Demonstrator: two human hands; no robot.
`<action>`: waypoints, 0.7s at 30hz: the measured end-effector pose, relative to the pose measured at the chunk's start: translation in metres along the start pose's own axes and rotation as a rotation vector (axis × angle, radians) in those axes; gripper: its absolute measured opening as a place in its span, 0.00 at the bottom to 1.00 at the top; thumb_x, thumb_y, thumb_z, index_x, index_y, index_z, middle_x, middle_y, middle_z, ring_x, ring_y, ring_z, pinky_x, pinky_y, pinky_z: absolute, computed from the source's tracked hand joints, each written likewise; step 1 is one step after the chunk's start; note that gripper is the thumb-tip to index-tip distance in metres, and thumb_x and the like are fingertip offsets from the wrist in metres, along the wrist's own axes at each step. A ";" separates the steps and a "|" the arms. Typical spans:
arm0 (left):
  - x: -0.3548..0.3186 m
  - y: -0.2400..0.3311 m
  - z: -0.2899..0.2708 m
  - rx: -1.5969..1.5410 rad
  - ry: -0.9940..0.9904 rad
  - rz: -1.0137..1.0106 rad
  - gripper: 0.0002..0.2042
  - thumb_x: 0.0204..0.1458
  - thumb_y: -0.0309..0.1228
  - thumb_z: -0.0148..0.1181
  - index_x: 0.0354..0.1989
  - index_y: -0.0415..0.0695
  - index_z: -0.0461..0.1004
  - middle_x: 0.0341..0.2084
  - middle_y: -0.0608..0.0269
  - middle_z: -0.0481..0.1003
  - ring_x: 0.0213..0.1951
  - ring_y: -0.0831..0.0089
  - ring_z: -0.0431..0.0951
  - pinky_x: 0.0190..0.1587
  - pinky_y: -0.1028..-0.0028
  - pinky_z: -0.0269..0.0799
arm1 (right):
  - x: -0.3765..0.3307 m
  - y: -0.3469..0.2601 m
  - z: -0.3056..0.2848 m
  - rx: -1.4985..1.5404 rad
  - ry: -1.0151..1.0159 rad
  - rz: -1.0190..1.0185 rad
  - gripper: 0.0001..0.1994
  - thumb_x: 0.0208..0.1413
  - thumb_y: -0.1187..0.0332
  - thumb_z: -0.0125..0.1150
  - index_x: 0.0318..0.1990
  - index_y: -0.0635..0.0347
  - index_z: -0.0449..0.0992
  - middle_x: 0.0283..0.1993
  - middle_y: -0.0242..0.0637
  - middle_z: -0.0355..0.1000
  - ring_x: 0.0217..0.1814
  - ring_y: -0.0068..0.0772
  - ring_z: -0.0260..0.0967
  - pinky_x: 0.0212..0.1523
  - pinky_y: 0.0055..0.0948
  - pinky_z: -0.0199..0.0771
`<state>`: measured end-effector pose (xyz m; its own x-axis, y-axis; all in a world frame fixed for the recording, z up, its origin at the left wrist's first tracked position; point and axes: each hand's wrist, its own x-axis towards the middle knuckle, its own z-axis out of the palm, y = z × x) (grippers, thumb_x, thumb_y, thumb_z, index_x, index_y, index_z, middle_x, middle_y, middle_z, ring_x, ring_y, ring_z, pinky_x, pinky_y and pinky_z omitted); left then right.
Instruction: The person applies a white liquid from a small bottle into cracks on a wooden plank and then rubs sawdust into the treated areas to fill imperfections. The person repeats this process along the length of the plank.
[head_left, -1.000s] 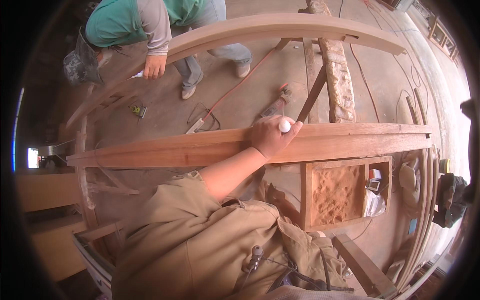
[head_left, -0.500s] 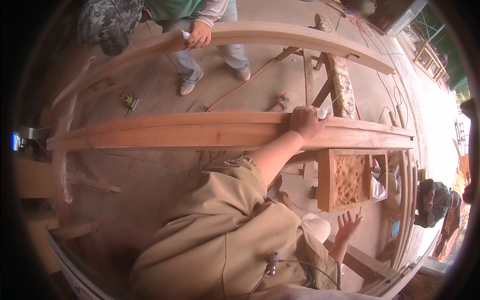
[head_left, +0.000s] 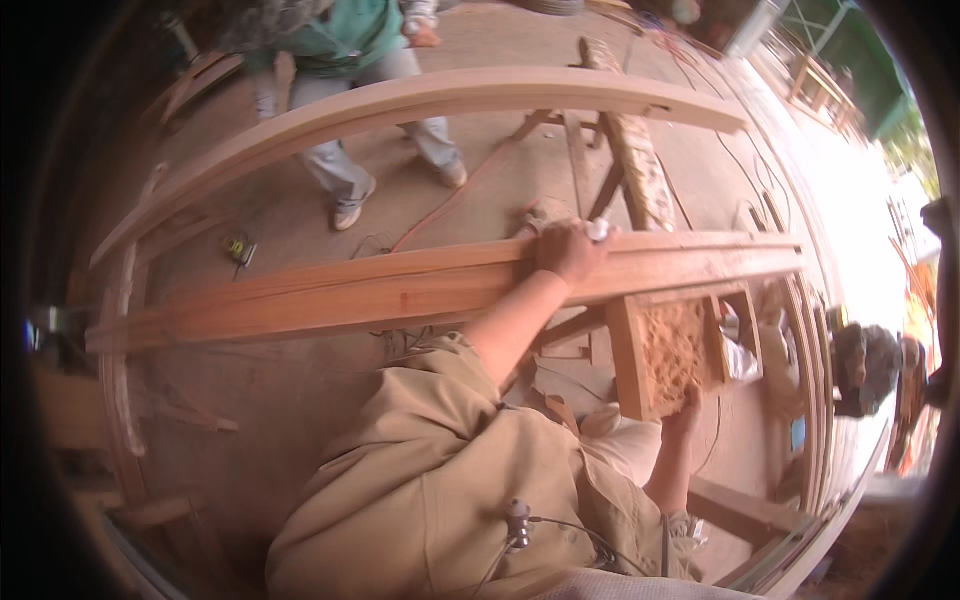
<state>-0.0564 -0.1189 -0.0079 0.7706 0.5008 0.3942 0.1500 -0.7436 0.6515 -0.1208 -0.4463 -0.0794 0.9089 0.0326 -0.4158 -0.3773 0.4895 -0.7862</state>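
A small white bottle is gripped in my left hand, which is closed and rests on top of the reddish wooden beam across the middle. A groove runs along this beam. Below its right part sits a wooden box with a bed of lumpy sawdust-like material. My right hand is at the near wall of the box, its fingers bent over the rim. Blur hides the fingertips in part. A white bag or cloth lies in the box's smaller side compartment.
Beyond lies a second, paler curved beam on a sawhorse. A co-worker in a green top stands behind it. A tape measure and a red cord are on the floor. Another person is at the far right.
My right hand has gone from spread in the air to the box's near rim. My left hand still holds the bottle on the beam. The co-worker's hand has left the far beam. The view has shifted.
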 end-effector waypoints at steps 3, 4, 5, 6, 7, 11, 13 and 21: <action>0.004 0.003 0.000 -0.003 -0.136 -0.127 0.29 0.44 0.57 0.52 0.20 0.38 0.77 0.18 0.45 0.74 0.25 0.51 0.77 0.30 0.59 0.73 | 0.002 -0.001 -0.003 -0.130 0.247 -0.043 0.18 0.47 0.63 0.57 0.46 0.52 0.65 0.42 0.32 0.68 0.40 0.29 0.69 0.30 0.30 0.70; 0.004 -0.003 0.008 0.001 -0.072 -0.066 0.29 0.45 0.58 0.52 0.21 0.38 0.77 0.19 0.44 0.74 0.26 0.50 0.77 0.31 0.59 0.72 | -0.004 -0.005 0.010 -0.155 0.330 -0.071 0.20 0.46 0.62 0.59 0.47 0.49 0.61 0.44 0.31 0.67 0.44 0.27 0.66 0.32 0.32 0.68; 0.005 0.001 0.007 0.029 -0.094 -0.060 0.30 0.46 0.58 0.51 0.21 0.38 0.77 0.20 0.45 0.75 0.27 0.50 0.77 0.32 0.59 0.72 | -0.002 -0.003 0.008 -0.148 0.335 -0.094 0.25 0.45 0.60 0.60 0.51 0.48 0.59 0.47 0.30 0.65 0.47 0.27 0.63 0.35 0.37 0.67; 0.006 0.004 0.004 0.075 -0.107 -0.059 0.30 0.47 0.59 0.50 0.21 0.38 0.77 0.21 0.45 0.75 0.28 0.50 0.77 0.33 0.59 0.72 | -0.006 -0.005 0.016 -0.151 0.343 -0.126 0.28 0.45 0.61 0.60 0.55 0.49 0.57 0.47 0.31 0.64 0.47 0.27 0.63 0.36 0.37 0.69; 0.006 0.000 0.007 0.067 -0.106 -0.047 0.30 0.47 0.59 0.50 0.22 0.38 0.77 0.22 0.46 0.75 0.29 0.51 0.77 0.33 0.58 0.72 | -0.006 -0.004 0.017 -0.133 0.346 -0.130 0.29 0.45 0.62 0.60 0.56 0.50 0.56 0.48 0.32 0.63 0.47 0.27 0.63 0.38 0.36 0.70; 0.009 -0.002 0.017 0.068 -0.117 -0.024 0.28 0.48 0.59 0.49 0.27 0.43 0.78 0.24 0.50 0.76 0.31 0.52 0.76 0.34 0.59 0.70 | -0.012 -0.006 0.017 -0.089 0.360 -0.147 0.31 0.46 0.66 0.60 0.58 0.55 0.54 0.49 0.35 0.62 0.47 0.28 0.64 0.41 0.33 0.71; 0.008 -0.003 0.017 0.114 -0.105 -0.039 0.26 0.49 0.59 0.48 0.28 0.46 0.79 0.25 0.53 0.76 0.32 0.53 0.76 0.33 0.60 0.70 | -0.014 -0.005 0.019 -0.073 0.344 -0.157 0.31 0.47 0.69 0.58 0.59 0.58 0.51 0.52 0.38 0.61 0.49 0.30 0.62 0.47 0.29 0.67; 0.005 0.011 0.014 0.133 -0.097 -0.065 0.25 0.49 0.58 0.49 0.28 0.47 0.79 0.25 0.53 0.76 0.31 0.54 0.75 0.31 0.60 0.68 | -0.015 0.000 0.029 -0.009 0.318 -0.216 0.38 0.48 0.69 0.57 0.64 0.59 0.41 0.56 0.40 0.55 0.53 0.31 0.57 0.54 0.29 0.59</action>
<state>-0.0425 -0.1307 -0.0083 0.8120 0.5092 0.2852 0.2771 -0.7664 0.5794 -0.1291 -0.4216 -0.0597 0.8674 -0.3435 -0.3601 -0.1856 0.4481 -0.8745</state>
